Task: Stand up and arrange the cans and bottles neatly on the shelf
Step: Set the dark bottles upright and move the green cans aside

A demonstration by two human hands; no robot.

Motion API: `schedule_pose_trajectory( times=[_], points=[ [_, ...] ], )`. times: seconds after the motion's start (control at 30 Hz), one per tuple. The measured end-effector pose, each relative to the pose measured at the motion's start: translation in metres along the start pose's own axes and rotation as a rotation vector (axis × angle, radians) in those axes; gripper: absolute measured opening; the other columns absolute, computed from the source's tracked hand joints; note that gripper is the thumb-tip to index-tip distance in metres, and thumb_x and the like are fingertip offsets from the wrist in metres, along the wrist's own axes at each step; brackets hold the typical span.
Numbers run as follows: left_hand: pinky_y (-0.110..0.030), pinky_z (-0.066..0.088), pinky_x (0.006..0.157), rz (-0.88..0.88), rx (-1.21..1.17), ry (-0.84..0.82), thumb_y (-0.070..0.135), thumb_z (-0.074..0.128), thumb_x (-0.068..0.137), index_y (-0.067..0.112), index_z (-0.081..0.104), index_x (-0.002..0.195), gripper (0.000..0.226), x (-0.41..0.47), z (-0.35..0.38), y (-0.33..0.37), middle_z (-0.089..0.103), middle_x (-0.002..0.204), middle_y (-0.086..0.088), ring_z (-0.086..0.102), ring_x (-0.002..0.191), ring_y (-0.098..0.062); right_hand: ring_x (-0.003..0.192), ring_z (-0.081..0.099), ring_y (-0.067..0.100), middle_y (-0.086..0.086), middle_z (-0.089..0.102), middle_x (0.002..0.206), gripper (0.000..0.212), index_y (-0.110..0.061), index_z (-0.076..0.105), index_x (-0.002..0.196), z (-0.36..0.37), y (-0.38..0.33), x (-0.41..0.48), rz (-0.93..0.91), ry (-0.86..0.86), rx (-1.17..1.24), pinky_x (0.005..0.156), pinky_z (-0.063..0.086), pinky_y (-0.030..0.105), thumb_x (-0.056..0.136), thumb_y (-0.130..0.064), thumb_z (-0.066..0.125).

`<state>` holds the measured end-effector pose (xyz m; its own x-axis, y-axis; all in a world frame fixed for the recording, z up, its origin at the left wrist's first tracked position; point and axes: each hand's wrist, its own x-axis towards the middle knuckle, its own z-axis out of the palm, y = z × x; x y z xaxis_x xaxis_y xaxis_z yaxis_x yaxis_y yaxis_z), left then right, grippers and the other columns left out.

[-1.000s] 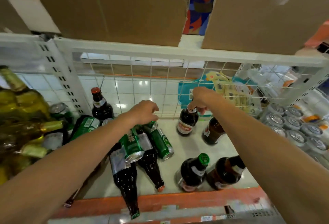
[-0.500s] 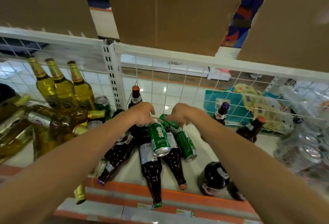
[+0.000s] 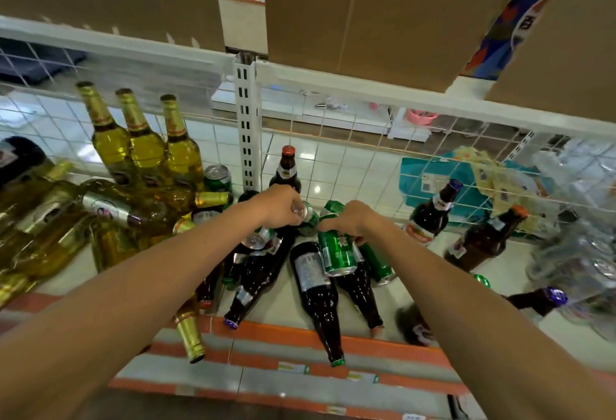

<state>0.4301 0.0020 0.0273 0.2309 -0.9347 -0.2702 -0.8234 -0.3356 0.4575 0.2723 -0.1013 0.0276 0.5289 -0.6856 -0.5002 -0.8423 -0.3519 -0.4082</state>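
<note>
Head view: both hands meet over a heap of cans and bottles in the middle of the shelf (image 3: 366, 343). The left hand (image 3: 283, 204) has its fingers curled tight round the silver end of the rear can (image 3: 310, 219), which lies on its side with its long axis across the shelf. The right hand (image 3: 346, 221) curls its fingers over the far end of the front can (image 3: 336, 253). This green can lies on top of the dark bottles, its long axis running front to back and its silver end towards the orange front edge. Beneath it, one dark bottle (image 3: 313, 279) lies with its neck out over that edge. Another (image 3: 253, 283) lies slanted, neck towards the front left. Three yellow bottles (image 3: 143, 146) stand at the back left, and a brown bottle (image 3: 430, 216) stands at the right.
</note>
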Motion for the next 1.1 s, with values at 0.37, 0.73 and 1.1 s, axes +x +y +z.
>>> schedule_pose_trajectory(
  times=[0.37, 0.73, 1.1],
  points=[
    [-0.03, 0.048, 0.094, -0.123, 0.003, 0.199, 0.027, 0.069, 0.089, 0.013, 0.063, 0.129, 0.043, -0.09, -0.049, 0.0, 0.066, 0.124, -0.005, 0.061, 0.113, -0.021, 0.056, 0.037, 0.016, 0.001, 0.039, 0.067, 0.047, -0.013, 0.042, 0.064, -0.061, -0.077, -0.077, -0.36, 0.146, -0.273, 0.05, 0.026, 0.03, 0.075, -0.044, 0.076],
    [-0.031, 0.048, 0.087, -0.423, 0.014, 0.399, 0.033, 0.074, 0.084, 0.016, 0.062, 0.128, 0.049, -0.267, -0.095, -0.105, 0.063, 0.122, -0.003, 0.059, 0.104, -0.019, 0.064, 0.046, 0.021, 0.006, 0.047, 0.072, 0.051, -0.008, 0.056, 0.082, 0.032, -0.256, -0.126, -0.779, 0.092, -0.313, 0.056, 0.03, 0.033, 0.073, -0.053, 0.077],
    [-0.036, 0.053, 0.081, -0.618, -0.028, 0.502, 0.043, 0.08, 0.077, 0.012, 0.06, 0.118, 0.055, -0.435, -0.13, -0.279, 0.064, 0.106, -0.003, 0.062, 0.096, -0.023, 0.058, 0.044, 0.017, 0.001, 0.046, 0.065, 0.041, -0.015, 0.052, 0.07, 0.187, -0.474, -0.188, -1.03, -0.085, -0.283, 0.054, 0.03, 0.031, 0.071, -0.046, 0.08]
  ],
)
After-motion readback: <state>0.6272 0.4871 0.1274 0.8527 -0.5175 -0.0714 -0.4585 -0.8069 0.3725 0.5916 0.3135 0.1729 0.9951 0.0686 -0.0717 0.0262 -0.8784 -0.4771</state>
